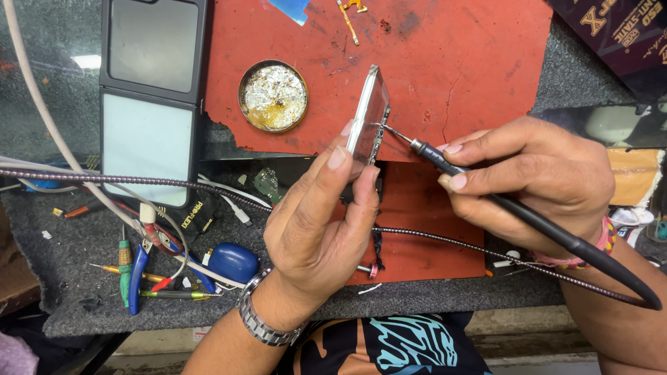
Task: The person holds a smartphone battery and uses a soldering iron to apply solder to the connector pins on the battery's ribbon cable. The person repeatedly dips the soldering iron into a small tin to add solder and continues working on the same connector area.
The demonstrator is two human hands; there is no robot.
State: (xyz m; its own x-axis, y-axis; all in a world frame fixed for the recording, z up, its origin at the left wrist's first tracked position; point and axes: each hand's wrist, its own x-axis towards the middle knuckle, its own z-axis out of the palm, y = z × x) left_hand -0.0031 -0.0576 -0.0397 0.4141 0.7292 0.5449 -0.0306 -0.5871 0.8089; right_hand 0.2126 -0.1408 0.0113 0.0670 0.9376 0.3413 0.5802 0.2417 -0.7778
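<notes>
Nearest, left hand (316,222) pinches a phone (368,114) on edge, long axis running away up the mat (445,62); right hand (535,180) grips an iron (486,191), tip touching the phone's right edge from the right

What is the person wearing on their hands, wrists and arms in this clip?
Both hands are bare, no gloves and no sleeves in view. The left hand has a silver metal link watch on its wrist. The right hand has a pink-and-yellow beaded bracelet on its wrist.
</notes>
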